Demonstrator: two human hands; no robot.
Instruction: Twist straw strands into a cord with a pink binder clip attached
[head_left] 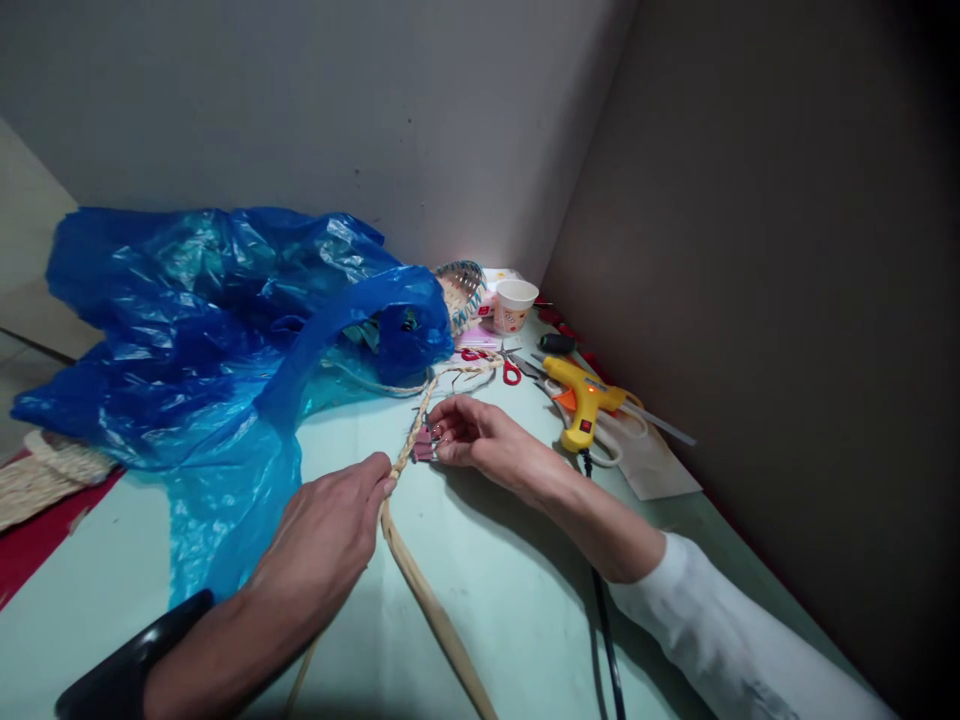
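My left hand is closed on a pale straw braid, pinching it near its lower end. Below the pinch, a loose flat straw strand runs down toward the front edge of the view, and a thinner one shows under my left wrist. Just right of the braid, my right hand has its fingers curled, with thumb and fingertips at dusty-pink binder clips. The far end of the braid curves away toward a pair of red-handled scissors.
A crumpled blue plastic bag covers the left side. At the back stand a woven basket and a paper cup. On the right lie a yellow glue gun with a black cord, pliers and a dark spool.
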